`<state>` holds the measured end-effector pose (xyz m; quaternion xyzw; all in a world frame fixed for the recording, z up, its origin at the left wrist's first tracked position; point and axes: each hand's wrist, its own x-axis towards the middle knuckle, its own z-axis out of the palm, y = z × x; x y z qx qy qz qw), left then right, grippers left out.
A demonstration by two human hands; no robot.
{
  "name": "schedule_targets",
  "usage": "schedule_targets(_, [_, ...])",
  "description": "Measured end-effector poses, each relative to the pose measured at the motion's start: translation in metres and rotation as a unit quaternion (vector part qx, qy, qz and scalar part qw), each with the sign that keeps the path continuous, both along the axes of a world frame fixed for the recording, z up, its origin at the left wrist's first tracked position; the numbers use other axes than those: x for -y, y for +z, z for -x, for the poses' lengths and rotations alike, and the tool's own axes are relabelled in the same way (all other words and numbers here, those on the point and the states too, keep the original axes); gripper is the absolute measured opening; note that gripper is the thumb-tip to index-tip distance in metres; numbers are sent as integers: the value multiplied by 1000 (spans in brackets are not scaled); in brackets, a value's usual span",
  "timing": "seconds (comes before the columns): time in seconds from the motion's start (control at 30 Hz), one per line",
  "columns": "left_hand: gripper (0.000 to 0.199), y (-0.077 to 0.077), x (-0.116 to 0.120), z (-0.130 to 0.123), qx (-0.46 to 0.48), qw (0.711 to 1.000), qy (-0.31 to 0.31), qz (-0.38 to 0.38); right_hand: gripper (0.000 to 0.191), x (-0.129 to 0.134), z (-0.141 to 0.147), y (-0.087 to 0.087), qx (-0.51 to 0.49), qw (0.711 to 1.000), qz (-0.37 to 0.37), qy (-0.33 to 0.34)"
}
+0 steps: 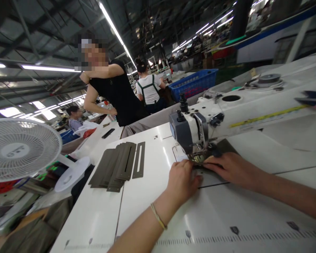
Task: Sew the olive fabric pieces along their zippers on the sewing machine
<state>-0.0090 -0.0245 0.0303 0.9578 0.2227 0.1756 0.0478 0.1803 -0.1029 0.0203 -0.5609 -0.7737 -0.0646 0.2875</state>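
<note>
A dark olive fabric piece [228,146] lies under the presser foot of a white and grey sewing machine [189,130], partly hidden by the machine and my fingers. My left hand [181,181] rests just left of the needle area, its fingers curled and closed at the near edge of the piece. From the right, my right hand [233,170] pinches the same piece close to the foot, with the fingers pressed together. Left of the machine lies a fanned stack of olive fabric pieces [113,167], and beside it a slotted strip [139,160].
A white fan [18,151] stands at the left. A yellow tape measure [265,116] and scissors [310,98] are on the machine arm. Beyond the table are a blue basket [192,84], a phone [108,133] and a standing person in black [118,93]. Other people sit farther back.
</note>
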Motion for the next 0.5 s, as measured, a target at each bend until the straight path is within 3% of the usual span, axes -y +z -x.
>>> schedule_targets(0.07, [11,-2,1,-6,-35,998,9,-47,30,0,3,2,9,1000,5,2])
schedule_targets(0.17, [3,-8,7,-8,-56,994,-30,-90,35,11,11,-15,50,997,-62,4])
schedule_targets(0.3, [9,-14,13,-4,-44,992,-46,-109,39,23,17,-38,147,978,-149,-4])
schedule_targets(0.5, [9,-16,6,-5,-23,989,-53,-136,38,18,15,-32,138,983,-123,-5])
